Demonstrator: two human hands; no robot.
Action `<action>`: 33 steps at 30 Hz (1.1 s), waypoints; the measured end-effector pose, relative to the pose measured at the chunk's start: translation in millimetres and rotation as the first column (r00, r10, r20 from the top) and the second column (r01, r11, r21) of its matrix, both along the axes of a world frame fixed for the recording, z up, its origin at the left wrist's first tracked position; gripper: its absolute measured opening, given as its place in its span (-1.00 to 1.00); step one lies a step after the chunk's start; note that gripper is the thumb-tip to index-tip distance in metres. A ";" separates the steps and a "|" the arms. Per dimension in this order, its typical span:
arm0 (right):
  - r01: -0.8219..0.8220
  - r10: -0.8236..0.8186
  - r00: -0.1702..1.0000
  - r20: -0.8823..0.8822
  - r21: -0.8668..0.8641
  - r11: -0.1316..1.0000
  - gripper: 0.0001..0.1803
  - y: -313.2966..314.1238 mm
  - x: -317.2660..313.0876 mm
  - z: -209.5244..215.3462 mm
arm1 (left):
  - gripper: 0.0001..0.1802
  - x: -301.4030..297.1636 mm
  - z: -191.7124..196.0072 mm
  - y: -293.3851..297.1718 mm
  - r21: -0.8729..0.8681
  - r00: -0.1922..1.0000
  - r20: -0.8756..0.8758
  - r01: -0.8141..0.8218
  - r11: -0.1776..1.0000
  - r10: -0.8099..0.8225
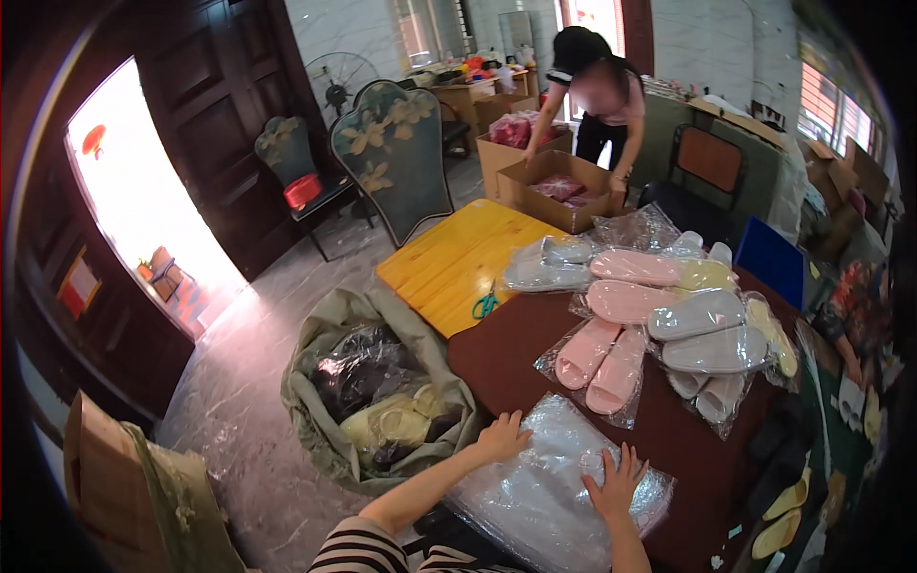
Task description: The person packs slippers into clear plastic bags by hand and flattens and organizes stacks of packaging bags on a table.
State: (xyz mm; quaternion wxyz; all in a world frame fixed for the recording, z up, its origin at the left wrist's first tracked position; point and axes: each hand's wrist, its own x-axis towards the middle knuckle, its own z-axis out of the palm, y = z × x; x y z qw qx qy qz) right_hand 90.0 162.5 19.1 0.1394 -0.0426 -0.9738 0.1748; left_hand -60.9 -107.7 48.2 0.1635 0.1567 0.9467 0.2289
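My 2 hands are apart from each other, both w/ fingers spread on top of 1 pile of clear plastic bags (pixel 564 497), and neither is clamped on anything. L hand (pixel 504 437) lies at its upper left edge, R hand (pixel 616 477) at its right part. The pile is on the near edge of the brown table (pixel 487 358), in front of my body; how many pcs are in it, I can't tell. Beyond it, in clear wrapping, I count 4 pink slippers (pixel 621 302): 2 lying one beyond the other, 2 side by side nearer to me. To their right are 2 pale grey slippers (pixel 714 350); the yellow ones overlap w/ others, so exact no. is unclear. 1 pr. of green scissors (pixel 487 304) is near the edge of 1 yellow tabletop (pixel 468 248). Left of the brown table stands 1 open sack (pixel 382 298), w/ dark and yellowish things in plastic inside. Farther, 1 co-worker (pixel 611 105) bends w/ both hands at 1 open carton (pixel 544 205), which holds red packs (pixel 559 186).
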 end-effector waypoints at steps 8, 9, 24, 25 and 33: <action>0.011 -0.012 0.999 -0.049 -0.016 1.000 -0.24 2.0 2.1 -3.9 | -0.24 13.5 -25.4 -1.3 -0.022 0.998 0.041 -0.041 0.999 0.042; 0.007 -0.008 0.999 -0.047 -0.016 1.000 -0.24 0.3 0.1 -3.2 | -0.25 10.8 -28.1 -4.2 0.067 0.998 0.040 -0.052 0.996 0.049; -0.011 0.031 0.999 0.038 -0.453 0.891 -0.48 34.1 0.9 -18.8 | -0.27 27.7 -14.9 -3.7 0.403 0.997 -0.072 0.014 0.915 0.016; 0.003 0.017 0.999 0.042 -0.450 0.893 -0.48 38.6 2.2 -23.7 | -0.31 29.6 -12.5 -3.3 0.404 0.998 -0.064 0.029 0.914 -0.003; 0.064 -0.076 0.975 0.210 0.062 0.996 -0.27 33.9 -4.2 22.1 | -0.44 20.0 -39.4 -18.5 0.384 0.996 -0.087 0.039 0.923 -0.005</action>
